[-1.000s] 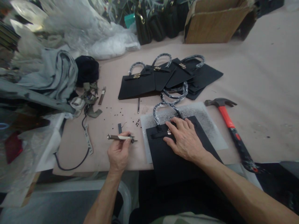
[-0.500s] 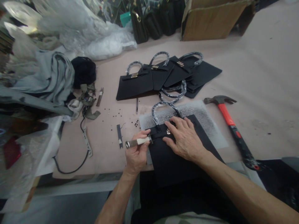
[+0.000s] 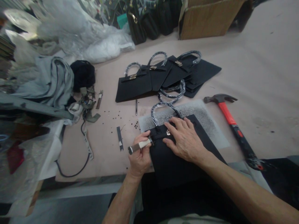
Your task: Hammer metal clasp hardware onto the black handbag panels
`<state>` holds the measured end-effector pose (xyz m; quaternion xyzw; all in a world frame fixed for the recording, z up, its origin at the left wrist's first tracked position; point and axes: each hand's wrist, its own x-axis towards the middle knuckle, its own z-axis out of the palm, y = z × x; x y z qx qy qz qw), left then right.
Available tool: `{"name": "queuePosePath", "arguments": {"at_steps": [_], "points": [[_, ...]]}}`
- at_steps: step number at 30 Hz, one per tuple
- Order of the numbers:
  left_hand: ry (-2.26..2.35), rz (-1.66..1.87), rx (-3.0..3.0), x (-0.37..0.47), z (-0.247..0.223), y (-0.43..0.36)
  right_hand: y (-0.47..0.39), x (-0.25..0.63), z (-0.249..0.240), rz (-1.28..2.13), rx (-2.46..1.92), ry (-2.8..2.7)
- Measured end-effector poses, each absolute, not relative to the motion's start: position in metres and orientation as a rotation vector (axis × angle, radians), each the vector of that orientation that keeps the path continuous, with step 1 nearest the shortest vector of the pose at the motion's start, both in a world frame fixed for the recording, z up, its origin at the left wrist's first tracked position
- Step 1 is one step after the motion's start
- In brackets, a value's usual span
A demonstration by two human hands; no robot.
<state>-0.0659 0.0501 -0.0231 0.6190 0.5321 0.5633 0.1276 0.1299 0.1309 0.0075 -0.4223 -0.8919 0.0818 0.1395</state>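
My left hand point(image 3: 140, 155) is closed around a metal punch point(image 3: 140, 145) with a white-wrapped middle. The punch is tilted, and its working end meets the left end of a strap on a black handbag panel point(image 3: 173, 165). Flat on that panel lies my right hand point(image 3: 184, 138), fingers spread, partly covering a shiny metal clasp point(image 3: 168, 132). A plastic-wrapped handle point(image 3: 153, 113) curves up from the panel's top edge. Beneath the panel is a speckled pale board point(image 3: 205, 124).
A claw hammer point(image 3: 227, 113) with a red and black handle lies on the right. More black panels point(image 3: 136, 88) overlap at the back, before a cardboard box point(image 3: 205, 21). On the left are a dark strip point(image 3: 120, 138), another metal tool point(image 3: 99, 99), and grey cloth point(image 3: 51, 77).
My left hand and the punch's rear end have shifted slightly right and down, so the punch is tilted more. My right hand stays on the panel.
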Motion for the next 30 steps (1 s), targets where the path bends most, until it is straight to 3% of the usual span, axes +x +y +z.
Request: {"name": "queuePosePath", "arguments": {"at_steps": [23,30], "points": [[1.577,1.487,1.954,-0.065,-0.022,0.065,0.130,0.131,0.003,0.271,-1.194,-2.525],[1.513,1.503,1.994,-0.063,-0.023,0.072,0.140,0.164,0.010,0.426,-1.048,-2.084]]}}
